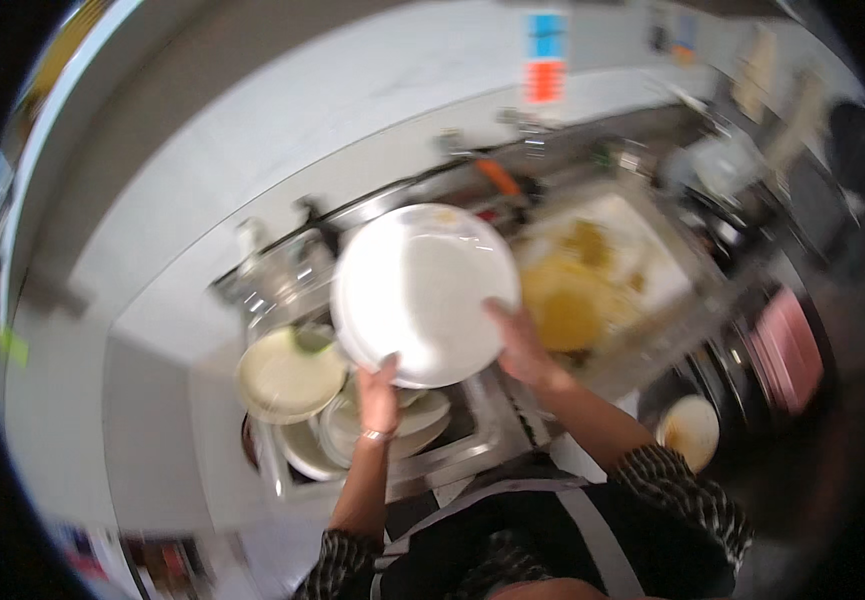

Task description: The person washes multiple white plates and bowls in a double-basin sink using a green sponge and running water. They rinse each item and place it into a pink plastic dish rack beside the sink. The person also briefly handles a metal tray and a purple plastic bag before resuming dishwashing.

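Observation:
A stack of white plates (432, 285), seemingly more than one by the doubled rim, is held up between my two hands. My left hand (380, 401) grips its near left edge, thumb on top. On the right edge, my right hand (526, 345) has its thumb over the rim and its fingers hidden beneath. Below the plates is a metal sink (470, 454) with bowls and dishes (417, 427) in it. A cream-coloured plate (293, 375) lies at the sink's left, close to my left hand. Motion blur softens the details.
Right of the plates, a second basin (650, 240) contains yellowish liquid or residue and a yellow round dish (563, 300). Taps (451, 142) line the back wall. Pink trays or containers (785, 352) and a stained round dish (691, 431) are at the right. Glassware (275, 281) stands back left.

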A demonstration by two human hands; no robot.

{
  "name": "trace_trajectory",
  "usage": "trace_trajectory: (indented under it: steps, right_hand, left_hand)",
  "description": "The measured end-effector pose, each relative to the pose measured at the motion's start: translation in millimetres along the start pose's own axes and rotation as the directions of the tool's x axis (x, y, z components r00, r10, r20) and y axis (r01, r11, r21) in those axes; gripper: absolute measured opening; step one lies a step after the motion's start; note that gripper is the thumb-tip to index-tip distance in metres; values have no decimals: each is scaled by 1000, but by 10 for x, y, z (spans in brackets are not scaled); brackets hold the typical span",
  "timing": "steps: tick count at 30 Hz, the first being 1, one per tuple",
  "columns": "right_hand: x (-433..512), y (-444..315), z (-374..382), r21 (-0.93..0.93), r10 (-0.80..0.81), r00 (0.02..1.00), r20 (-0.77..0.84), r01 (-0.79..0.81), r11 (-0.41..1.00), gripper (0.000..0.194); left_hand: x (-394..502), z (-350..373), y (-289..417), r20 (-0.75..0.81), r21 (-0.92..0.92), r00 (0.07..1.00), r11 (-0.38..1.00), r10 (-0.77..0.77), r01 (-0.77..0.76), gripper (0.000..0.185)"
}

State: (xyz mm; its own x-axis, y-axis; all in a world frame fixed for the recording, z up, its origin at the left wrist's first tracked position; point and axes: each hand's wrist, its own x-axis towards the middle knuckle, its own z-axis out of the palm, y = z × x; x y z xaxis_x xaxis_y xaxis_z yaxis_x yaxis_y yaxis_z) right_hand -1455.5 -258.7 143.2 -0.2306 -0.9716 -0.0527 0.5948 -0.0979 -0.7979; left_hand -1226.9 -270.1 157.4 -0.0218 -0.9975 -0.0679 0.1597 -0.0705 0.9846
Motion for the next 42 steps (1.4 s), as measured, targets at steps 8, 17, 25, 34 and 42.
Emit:
trace_trajectory:
  steps: [8,17,25,34,42]
  right_hand:
    - [-496,-851,-1344,87,212,966,-145,-201,976,58]
    - [-2359,-2685,-4164,395,73,697,-714,314,863,63]
    - [-3221,-3259,-7887,-185,-211,5,-977,463,867,48]
    - [-3537,-4119,-8986,-581,-689,-136,-712,-437,687,49]
    - [-3681,-4132,-9074,-593,-698,656,-286,-694,-409,64]
  left_hand:
    - [-295,873,-78,531,-9,847,1000,-20,29,63]
    - [-873,3119,-588,654,132,752,991,-83,-6,36]
    - [-1718,6027,-1306,910,240,301,955,-284,176,24]
    - [-2015,6882,-1958,883,424,146,892,-446,155,22]
    - [-1991,7079,-2065,865,458,175,882,-470,108,24]
